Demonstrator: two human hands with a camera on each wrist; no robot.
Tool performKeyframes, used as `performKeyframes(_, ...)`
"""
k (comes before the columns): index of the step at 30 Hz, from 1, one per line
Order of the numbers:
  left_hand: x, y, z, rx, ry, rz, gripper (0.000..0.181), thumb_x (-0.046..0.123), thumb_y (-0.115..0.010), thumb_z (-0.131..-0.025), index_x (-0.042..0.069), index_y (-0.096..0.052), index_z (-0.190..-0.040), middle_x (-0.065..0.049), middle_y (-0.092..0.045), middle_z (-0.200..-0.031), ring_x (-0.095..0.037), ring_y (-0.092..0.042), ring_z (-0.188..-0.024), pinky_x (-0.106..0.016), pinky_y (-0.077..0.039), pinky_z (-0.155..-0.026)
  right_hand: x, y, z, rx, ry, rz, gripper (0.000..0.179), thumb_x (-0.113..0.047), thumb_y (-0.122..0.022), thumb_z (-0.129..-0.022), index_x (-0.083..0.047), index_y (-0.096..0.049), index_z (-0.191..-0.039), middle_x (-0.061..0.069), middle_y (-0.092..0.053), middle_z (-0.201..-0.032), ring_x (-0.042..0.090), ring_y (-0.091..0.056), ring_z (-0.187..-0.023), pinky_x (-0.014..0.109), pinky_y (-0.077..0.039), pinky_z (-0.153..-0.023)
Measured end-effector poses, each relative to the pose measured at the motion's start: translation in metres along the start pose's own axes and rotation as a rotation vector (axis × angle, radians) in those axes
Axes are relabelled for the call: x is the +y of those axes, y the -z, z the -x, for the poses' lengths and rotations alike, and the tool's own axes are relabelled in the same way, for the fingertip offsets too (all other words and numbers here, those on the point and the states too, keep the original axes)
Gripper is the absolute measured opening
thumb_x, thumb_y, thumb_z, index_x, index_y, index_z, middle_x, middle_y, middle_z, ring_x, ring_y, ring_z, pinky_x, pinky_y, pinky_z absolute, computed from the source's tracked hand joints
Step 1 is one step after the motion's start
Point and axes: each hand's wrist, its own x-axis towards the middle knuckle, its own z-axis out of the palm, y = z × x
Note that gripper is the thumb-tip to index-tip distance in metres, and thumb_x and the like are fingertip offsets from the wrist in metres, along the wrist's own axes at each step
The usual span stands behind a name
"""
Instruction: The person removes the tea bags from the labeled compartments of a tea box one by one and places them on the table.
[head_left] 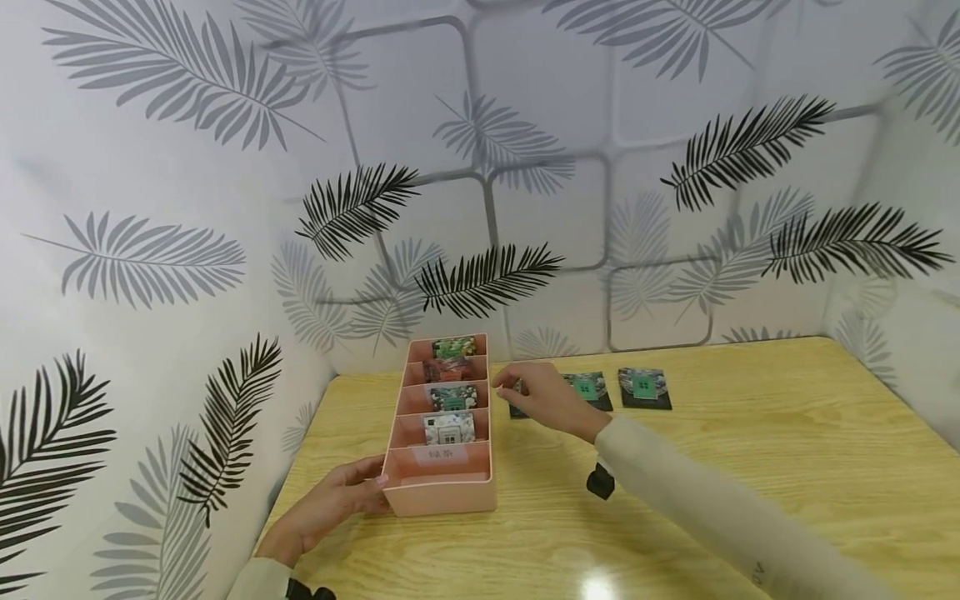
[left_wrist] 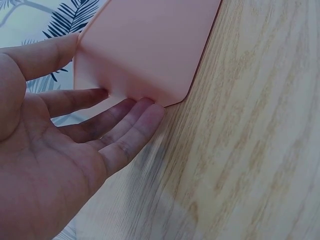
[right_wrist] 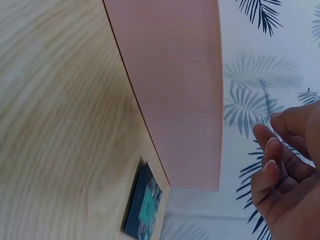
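A long pink divided box (head_left: 444, 500) stands on the table. The fingertips of my left hand (head_left: 341, 504) touch the outer wall near its front left corner, with the thumb at the rim; in the left wrist view the fingers are nearly straight. My right hand (head_left: 551, 400) hovers just right of the box, fingers loosely curled, holding nothing. Beyond it lie dark packets with green labels: one (head_left: 645, 389) at the right, another (head_left: 588, 387) beside the hand, and a third (head_left: 517, 410) partly hidden by it.
Packets stand in the box's compartments: a white one (head_left: 450, 429), a dark green one (head_left: 453, 398), a red one (head_left: 448, 369) and a light green one (head_left: 454, 347). A pale paper label (head_left: 441, 454) shows on the front divider. Leaf-patterned walls (head_left: 540, 217) border the wooden table (head_left: 720, 467).
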Motion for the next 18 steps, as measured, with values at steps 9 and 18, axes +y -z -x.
performKeyframes(9, 0.001, 0.0, 0.0, -0.004, -0.003, 0.007, 0.067, 0.026, -0.051, -0.111, -0.006, -0.02, -0.161, -0.029, -0.036, -0.158, -0.033, -0.06, -0.126, -0.049, -0.048, -0.108, -0.012, -0.024, -0.006, -0.055, 0.019, 0.028, 0.015, -0.016, -0.069, -0.101, -0.012, -0.075, -0.114, -0.002, -0.074, -0.101, 0.006, -0.059, -0.07, 0.027, -0.051, -0.063)
performKeyframes(18, 0.0, 0.001, 0.0, -0.008, -0.003, 0.004, 0.067, 0.027, -0.051, -0.111, -0.005, -0.02, -0.161, -0.029, -0.035, -0.159, -0.034, -0.059, -0.127, -0.049, -0.048, -0.108, -0.029, -0.037, -0.006, -0.103, 0.058, 0.202, 0.01, -0.013, -0.072, -0.098, -0.01, -0.075, -0.107, -0.002, -0.075, -0.093, 0.012, -0.069, -0.081, 0.036, -0.06, -0.079)
